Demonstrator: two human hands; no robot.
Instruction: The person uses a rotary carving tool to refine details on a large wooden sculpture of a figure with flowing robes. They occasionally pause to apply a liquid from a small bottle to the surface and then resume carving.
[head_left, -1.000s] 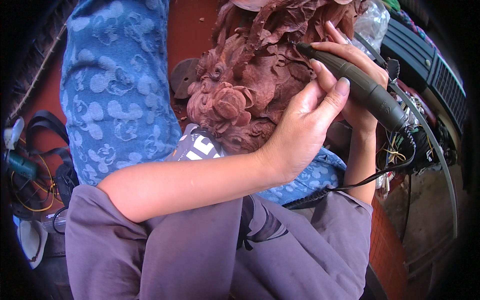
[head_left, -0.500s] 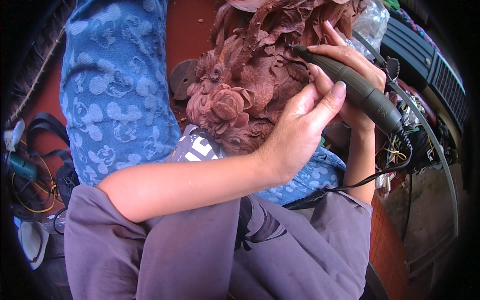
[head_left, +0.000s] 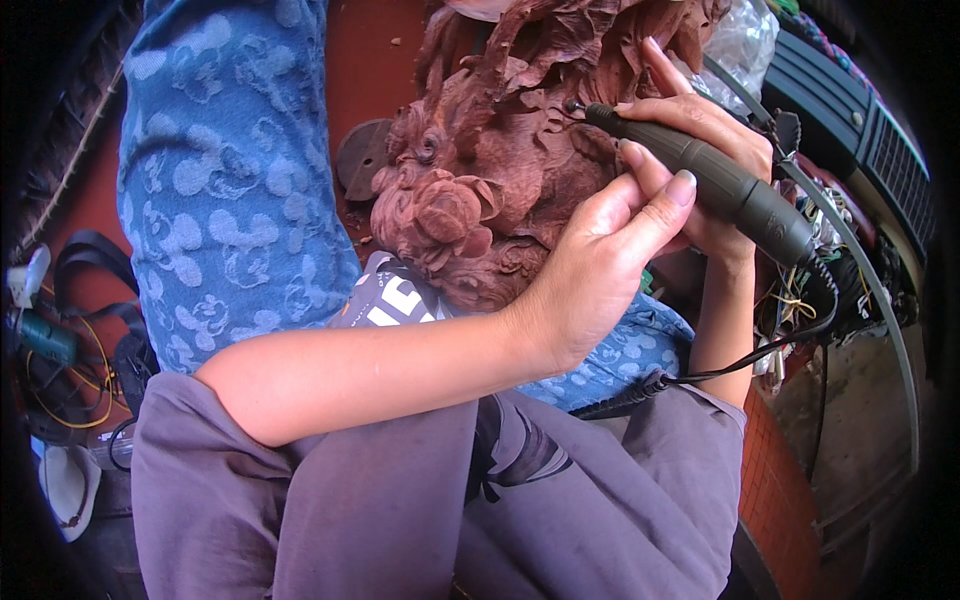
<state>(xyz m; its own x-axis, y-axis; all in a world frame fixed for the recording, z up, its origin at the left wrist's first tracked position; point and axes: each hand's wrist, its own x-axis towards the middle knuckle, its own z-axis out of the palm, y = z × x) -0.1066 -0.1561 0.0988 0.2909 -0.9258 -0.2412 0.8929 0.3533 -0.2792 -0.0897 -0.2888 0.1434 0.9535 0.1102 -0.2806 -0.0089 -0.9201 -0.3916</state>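
Observation:
My right hand (head_left: 728, 145) is closed around a dark green rotary carving tool (head_left: 715, 178), one finger lying along its front and another stretched out above. The small dark bit (head_left: 573, 106) at its tip is at the surface of a reddish-brown wood carving (head_left: 530, 150) with leaves, curls and a carved flower (head_left: 447, 212). Just below the tool, my left hand (head_left: 598, 250) is closed, its thumb pressed in beside the tool's grip and my right hand. Whatever its curled fingers hold is hidden.
Blue patterned cloth (head_left: 230, 190) covers a long shape on the left. A black cord (head_left: 745, 360) trails from the tool past my right forearm. Clear plastic (head_left: 745, 50), a dark ridged case (head_left: 820, 85) and tangled wires lie at right. A round wooden disc (head_left: 362, 158) lies beside the carving.
The tool's tip has shifted slightly down and left over the carving, and its rear end has dropped a little to the right. My left hand has barely moved.

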